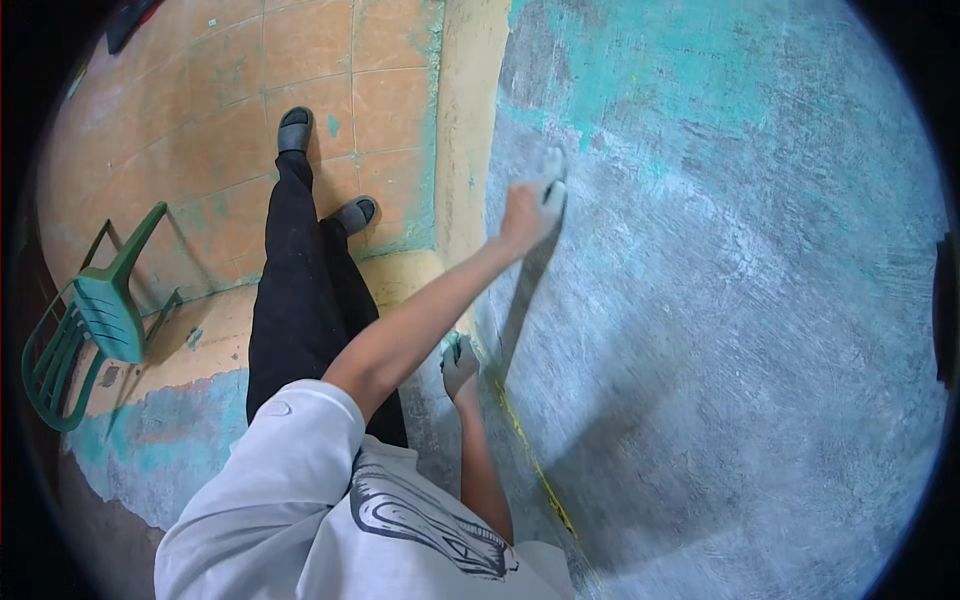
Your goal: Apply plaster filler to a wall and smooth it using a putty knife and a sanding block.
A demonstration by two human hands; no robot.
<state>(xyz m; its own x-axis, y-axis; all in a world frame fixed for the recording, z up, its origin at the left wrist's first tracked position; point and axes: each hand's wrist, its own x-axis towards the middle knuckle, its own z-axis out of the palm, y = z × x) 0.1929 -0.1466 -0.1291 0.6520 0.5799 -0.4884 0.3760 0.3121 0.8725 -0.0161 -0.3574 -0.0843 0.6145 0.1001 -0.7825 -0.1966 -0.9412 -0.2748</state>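
Note:
My left hand (537,207) reaches across to the blue-grey wall (700,360) on my right. Its fingers are closed and pressed against the surface, coated pale grey and slightly blurred. Whatever they grip at the fingertips is too indistinct to name. Lower down, near the wall's foot, my right hand (460,370) is curled closed, also with greyish fingers. A small pale-green bit shows at its top, but its kind cannot be made out. The wall is scuffed and streaky, with turquoise paint patches (660,70) towards the top.
A green plastic chair (110,310) lies tipped at the left. Orange floor tiles (310,50) spread beyond my slippered feet. A cream strip (465,120) edges the wall, and a yellow line (530,455) runs along its lower border. Peeling blue paint (170,430) covers a surface at lower left.

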